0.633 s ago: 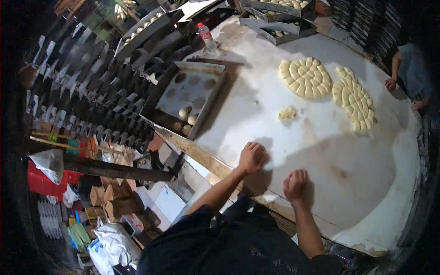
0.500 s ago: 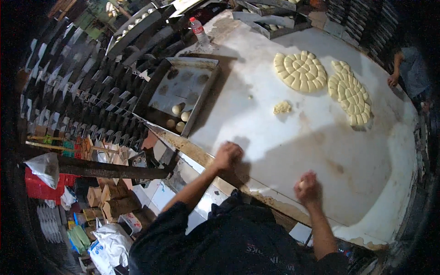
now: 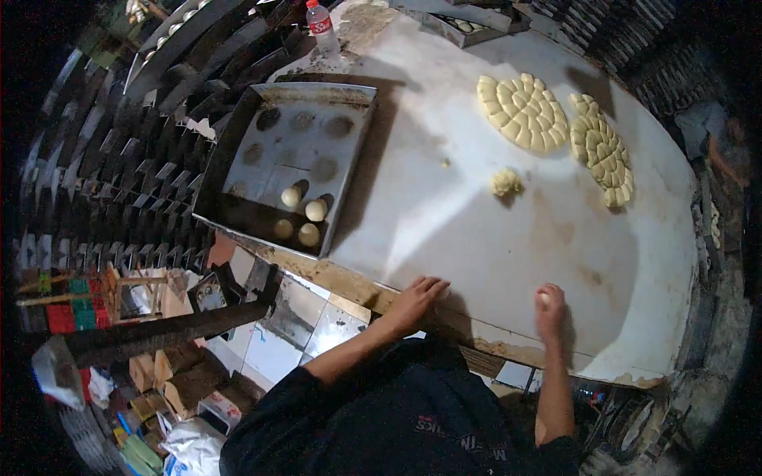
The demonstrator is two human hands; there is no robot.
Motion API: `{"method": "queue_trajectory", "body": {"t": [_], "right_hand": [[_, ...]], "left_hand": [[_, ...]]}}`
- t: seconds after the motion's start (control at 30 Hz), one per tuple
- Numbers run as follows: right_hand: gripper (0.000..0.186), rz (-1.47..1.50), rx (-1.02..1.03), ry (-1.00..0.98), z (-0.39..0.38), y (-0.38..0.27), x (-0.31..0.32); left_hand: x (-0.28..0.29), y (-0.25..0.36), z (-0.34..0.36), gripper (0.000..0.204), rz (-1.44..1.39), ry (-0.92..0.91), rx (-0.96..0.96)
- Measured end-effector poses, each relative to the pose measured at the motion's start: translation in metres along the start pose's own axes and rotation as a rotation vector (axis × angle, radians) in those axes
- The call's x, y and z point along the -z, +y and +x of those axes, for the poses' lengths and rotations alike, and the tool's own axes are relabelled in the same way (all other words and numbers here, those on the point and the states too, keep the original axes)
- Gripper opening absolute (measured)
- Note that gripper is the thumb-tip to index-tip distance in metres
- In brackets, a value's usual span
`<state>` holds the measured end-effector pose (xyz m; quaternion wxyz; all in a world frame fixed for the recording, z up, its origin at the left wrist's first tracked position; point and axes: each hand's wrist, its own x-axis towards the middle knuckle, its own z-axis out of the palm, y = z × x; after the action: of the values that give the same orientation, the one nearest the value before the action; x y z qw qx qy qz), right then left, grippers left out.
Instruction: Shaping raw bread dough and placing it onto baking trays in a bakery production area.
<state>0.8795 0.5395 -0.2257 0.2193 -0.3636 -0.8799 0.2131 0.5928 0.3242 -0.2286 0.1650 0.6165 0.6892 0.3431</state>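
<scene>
My left hand (image 3: 421, 305) rests at the near edge of the pale worktop, its fingers curled over a dough piece (image 3: 444, 293) of which only a pale sliver shows. Farther right, my right hand (image 3: 549, 314) is closed on the worktop, and a bit of a pale dough ball (image 3: 544, 299) peeks out between its fingers. Ahead of the hands sits a small rough lump of dough (image 3: 505, 182). Beyond it lie a round slab of dough cut into segments (image 3: 522, 113) and a second, narrower cut slab (image 3: 601, 151).
A dark square baking tray (image 3: 349, 182) at the left holds several dough balls (image 3: 316, 210) in its near corner. A plastic bottle with a red cap (image 3: 321, 28) stands at the far left. Stacked trays (image 3: 119, 174) rise along the left. Another tray (image 3: 468, 28) lies at the back.
My view has shifted, and the baking tray looks nearer. My left hand has loosened from a tight fist into a curved cup. The right hand stays closed. The person at the far right has moved.
</scene>
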Motion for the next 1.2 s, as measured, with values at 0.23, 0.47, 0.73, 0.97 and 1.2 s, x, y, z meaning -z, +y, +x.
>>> {"method": "queue_trajectory", "body": {"t": [0.23,0.47,0.73,0.97,1.2], "right_hand": [[0.02,0.642,-0.65,-0.34,0.076,-0.103,-0.01],[0.031,0.469,0.61,-0.125,0.225,-0.39,-0.164],[0.032,0.193,0.544,0.041,0.195,-0.297,-0.167],[0.012,0.137,-0.339,0.435,0.073,0.006,-0.058],[0.012,0.186,-0.597,0.637,-0.059,0.166,0.083]], "left_hand": [[0.223,-0.082,0.035,0.039,0.023,0.387,0.22],[0.257,-0.278,0.034,0.052,0.243,0.101,0.384],[0.252,-0.113,0.049,0.046,0.098,0.652,0.292],[0.018,0.041,0.129,0.036,-0.53,-0.018,0.101],[-0.195,0.08,0.275,0.02,-0.803,-0.03,0.058]]}}
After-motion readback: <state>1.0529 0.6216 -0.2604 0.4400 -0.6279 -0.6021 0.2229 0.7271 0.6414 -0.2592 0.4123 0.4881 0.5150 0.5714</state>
